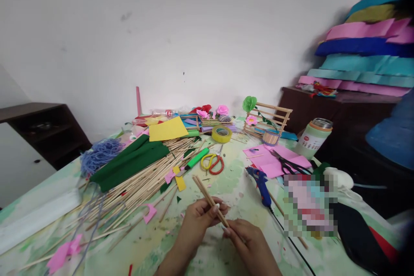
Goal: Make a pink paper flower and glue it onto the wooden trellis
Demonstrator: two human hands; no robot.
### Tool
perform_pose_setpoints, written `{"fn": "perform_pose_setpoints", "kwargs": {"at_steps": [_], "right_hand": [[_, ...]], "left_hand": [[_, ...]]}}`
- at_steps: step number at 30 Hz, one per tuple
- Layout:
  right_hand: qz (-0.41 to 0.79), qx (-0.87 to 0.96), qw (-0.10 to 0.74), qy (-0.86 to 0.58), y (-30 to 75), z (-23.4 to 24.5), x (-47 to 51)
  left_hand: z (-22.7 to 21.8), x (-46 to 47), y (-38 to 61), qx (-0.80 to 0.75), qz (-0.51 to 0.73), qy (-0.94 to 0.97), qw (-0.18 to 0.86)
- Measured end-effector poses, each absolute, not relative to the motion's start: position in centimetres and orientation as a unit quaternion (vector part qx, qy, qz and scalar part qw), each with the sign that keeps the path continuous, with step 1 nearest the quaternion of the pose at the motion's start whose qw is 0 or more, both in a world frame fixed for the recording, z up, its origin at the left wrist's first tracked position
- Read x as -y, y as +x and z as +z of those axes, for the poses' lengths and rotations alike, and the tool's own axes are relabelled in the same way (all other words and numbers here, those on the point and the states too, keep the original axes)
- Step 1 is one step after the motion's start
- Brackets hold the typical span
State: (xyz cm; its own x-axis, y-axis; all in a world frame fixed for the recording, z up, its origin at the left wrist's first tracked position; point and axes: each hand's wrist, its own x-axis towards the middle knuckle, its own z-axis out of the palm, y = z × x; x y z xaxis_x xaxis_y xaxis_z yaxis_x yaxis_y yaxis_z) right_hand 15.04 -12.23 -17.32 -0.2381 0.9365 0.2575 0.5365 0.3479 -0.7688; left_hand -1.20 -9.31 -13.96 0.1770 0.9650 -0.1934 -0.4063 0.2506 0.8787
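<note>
A small bunch of thin wooden sticks slants between my two hands above the table. My left hand pinches it around the middle, thumb on top. Fingers of my right hand close on its lower end. Just beyond the hands lie scissors with one yellow and one red handle, and a green utility knife. To the right rests a blue hot glue gun with its black cord running toward me. A large spread of loose wooden sticks covers the table on the left.
Dark green paper, blue yarn and a yellow sheet lie at the left. A tape roll, a small stick fence with paper flowers, black scissors, a bottle and a black phone stand or lie beyond and right.
</note>
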Motion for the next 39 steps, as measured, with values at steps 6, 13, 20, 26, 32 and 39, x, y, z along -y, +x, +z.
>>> {"fn": "perform_pose_setpoints", "kwargs": {"at_steps": [6, 13, 20, 26, 32, 39], "right_hand": [[0.293, 0.738, 0.328, -0.511, 14.8, -17.2, 12.4], [0.293, 0.740, 0.320, -0.514, 14.7, -16.8, 12.4], [0.286, 0.750, 0.258, -0.538, 15.9, -16.5, 12.2], [0.285, 0.762, 0.196, -0.547, 17.9, -16.7, 12.0], [0.265, 0.780, 0.186, -0.535, 18.2, -16.8, 11.5], [0.161, 0.803, 0.242, -0.520, 17.4, -18.9, 10.9]], "left_hand": [[-14.3, 9.3, -1.1, -0.399, 0.500, 0.340, 0.689], [-14.7, 9.2, -1.1, -0.399, 0.483, 0.349, 0.697], [-14.5, 8.3, -3.2, -0.463, 0.527, 0.384, 0.601], [-15.3, 7.9, -7.1, -0.542, 0.522, 0.414, 0.511], [-16.2, 8.9, -8.2, -0.607, 0.383, 0.528, 0.454], [-16.7, 9.2, -8.6, -0.628, 0.350, 0.585, 0.375]]}}
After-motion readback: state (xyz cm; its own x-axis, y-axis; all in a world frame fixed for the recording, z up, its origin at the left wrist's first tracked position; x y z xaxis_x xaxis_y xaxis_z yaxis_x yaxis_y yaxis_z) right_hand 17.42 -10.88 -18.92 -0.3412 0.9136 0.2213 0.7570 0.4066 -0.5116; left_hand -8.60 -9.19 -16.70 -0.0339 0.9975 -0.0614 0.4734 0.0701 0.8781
